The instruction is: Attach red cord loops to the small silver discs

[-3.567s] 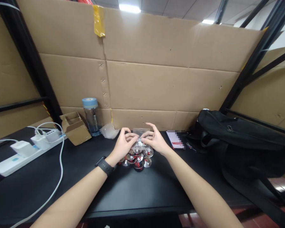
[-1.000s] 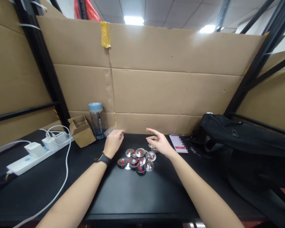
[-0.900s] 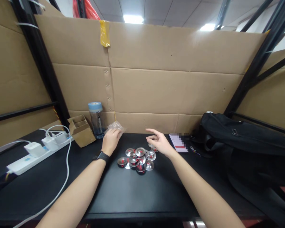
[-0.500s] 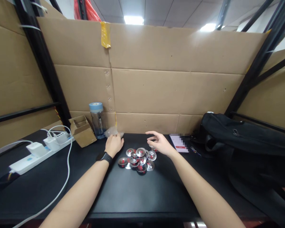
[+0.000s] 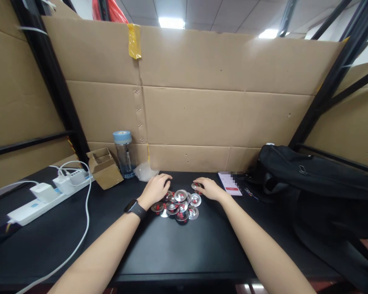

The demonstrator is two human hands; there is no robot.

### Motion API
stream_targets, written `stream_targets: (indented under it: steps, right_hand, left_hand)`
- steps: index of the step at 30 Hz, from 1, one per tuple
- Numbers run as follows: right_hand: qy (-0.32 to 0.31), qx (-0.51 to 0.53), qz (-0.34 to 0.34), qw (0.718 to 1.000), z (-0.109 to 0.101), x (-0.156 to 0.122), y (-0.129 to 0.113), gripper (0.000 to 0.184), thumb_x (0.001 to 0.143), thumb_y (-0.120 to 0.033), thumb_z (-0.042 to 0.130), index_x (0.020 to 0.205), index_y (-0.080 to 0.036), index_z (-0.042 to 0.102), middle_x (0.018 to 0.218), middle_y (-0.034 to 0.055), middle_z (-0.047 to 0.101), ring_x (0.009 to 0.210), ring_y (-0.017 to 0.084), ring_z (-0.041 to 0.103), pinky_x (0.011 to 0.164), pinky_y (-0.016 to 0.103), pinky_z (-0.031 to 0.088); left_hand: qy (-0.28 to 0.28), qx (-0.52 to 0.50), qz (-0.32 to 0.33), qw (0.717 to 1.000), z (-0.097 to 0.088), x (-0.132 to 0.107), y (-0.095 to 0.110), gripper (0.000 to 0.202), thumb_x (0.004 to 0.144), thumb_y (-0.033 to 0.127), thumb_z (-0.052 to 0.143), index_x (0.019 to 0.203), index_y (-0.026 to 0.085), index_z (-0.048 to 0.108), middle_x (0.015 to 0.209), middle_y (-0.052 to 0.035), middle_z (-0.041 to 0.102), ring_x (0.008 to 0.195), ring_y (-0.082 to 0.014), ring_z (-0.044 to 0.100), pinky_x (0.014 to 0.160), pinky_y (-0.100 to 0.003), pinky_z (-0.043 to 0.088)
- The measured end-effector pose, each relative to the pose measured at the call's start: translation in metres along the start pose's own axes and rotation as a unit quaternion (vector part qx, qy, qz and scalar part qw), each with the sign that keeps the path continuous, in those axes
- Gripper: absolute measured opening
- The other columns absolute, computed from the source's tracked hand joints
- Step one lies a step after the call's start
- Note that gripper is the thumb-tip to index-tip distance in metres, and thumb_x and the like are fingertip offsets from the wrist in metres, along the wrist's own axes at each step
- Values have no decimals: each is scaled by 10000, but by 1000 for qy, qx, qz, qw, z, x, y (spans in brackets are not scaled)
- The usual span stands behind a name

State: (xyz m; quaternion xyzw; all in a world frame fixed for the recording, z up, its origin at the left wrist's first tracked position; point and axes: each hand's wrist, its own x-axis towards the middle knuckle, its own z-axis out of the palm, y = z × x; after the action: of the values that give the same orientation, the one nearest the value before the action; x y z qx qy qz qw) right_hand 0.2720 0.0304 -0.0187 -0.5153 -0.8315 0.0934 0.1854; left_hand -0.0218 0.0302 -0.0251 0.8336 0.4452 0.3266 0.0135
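Observation:
Several small silver cymbals with red cords (image 5: 181, 196) lie in a loose pile on the black tabletop (image 5: 184, 249). My left hand (image 5: 155, 190), with a dark smartwatch (image 5: 135, 207) on its wrist, reaches over the pile's left edge. Its fingers are stretched out and I see nothing in them. At the pile's far right, my right hand (image 5: 211, 188) has thumb and fingers closed around a single cymbal (image 5: 195, 186). That cymbal's right side is hidden by the fingers.
Behind my left hand are a crumpled clear plastic bag (image 5: 146, 171), a blue-lidded bottle (image 5: 124, 155) and an open cardboard box (image 5: 105, 168). A white power strip (image 5: 46, 200) with cables lies left. To the right are a phone (image 5: 230, 183) and a black bag (image 5: 309, 183).
My left hand has left the plastic bag and moved right to the pile's edge. My right hand has lowered, its fingers closing on the far-right cymbal, which has shifted slightly.

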Motion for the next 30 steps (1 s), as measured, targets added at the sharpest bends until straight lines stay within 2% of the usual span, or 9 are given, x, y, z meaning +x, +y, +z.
stream_targets:
  steps: [2, 7, 10, 13, 16, 24, 28, 30]
  right_hand:
    - [-6, 17, 4, 1000, 1, 1, 4, 312, 877, -243, 621, 1167, -210, 734, 1200, 98, 731, 1079, 262, 675, 960, 359, 478]
    - [37, 50, 4, 998, 2, 4, 7, 310, 822, -154, 640, 1109, -191, 754, 1079, 81, 771, 964, 230, 711, 883, 305, 496]
    - [51, 56, 12, 997, 5, 6, 6, 225, 801, -150, 664, 990, -195, 778, 980, 69, 788, 876, 218, 725, 827, 288, 508]
    - [40, 101, 32, 994, 11, 7, 3, 129, 815, -167, 654, 879, -180, 766, 818, 60, 783, 712, 194, 723, 709, 265, 520]
    - [23, 140, 30, 989, 16, 8, 2, 105, 830, -165, 628, 835, -172, 733, 739, 51, 762, 625, 174, 701, 626, 244, 510]
    - [86, 75, 28, 993, 14, 8, 2, 81, 839, -160, 604, 808, -175, 677, 820, 64, 724, 745, 187, 668, 702, 270, 479]
    - [149, 105, -3, 983, 3, 5, -20, 85, 876, -202, 582, 822, -191, 647, 870, 60, 704, 829, 202, 660, 780, 302, 480]
    - [164, 165, -42, 972, -1, 2, -39, 83, 899, -223, 567, 861, -195, 635, 865, 56, 696, 799, 196, 655, 742, 299, 484]
  left_hand:
    - [5, -9, 2, 1000, 0, 0, 1, 292, 949, 231, 481, 1143, 203, 697, 1151, -98, 717, 1077, -251, 661, 979, -394, 492]
    - [22, -19, 13, 999, -3, 1, 4, 254, 936, 215, 501, 1092, 204, 701, 1097, -87, 718, 1044, -244, 653, 973, -396, 489]
    - [28, -17, 17, 999, -5, 0, 8, 229, 929, 209, 513, 1067, 213, 697, 1088, -71, 713, 1036, -235, 643, 968, -386, 485]
    - [33, -20, 21, 999, -8, 0, 15, 206, 923, 204, 525, 1034, 225, 697, 1072, -56, 712, 1023, -229, 637, 951, -377, 482]
    - [37, -28, 30, 998, -9, 0, 21, 191, 919, 201, 532, 1005, 232, 700, 1052, -50, 714, 1019, -228, 631, 942, -373, 475]
    - [36, -44, 33, 998, -8, -3, 27, 191, 927, 201, 534, 1017, 237, 699, 1053, -45, 713, 1036, -231, 613, 937, -381, 453]
    - [37, -81, 32, 996, -9, -3, 33, 188, 951, 241, 532, 1031, 245, 702, 1052, -41, 716, 1026, -230, 618, 938, -384, 451]
    - [32, -117, 37, 992, -10, -2, 38, 195, 969, 281, 527, 1048, 258, 704, 1057, -36, 722, 1025, -224, 628, 935, -374, 457]
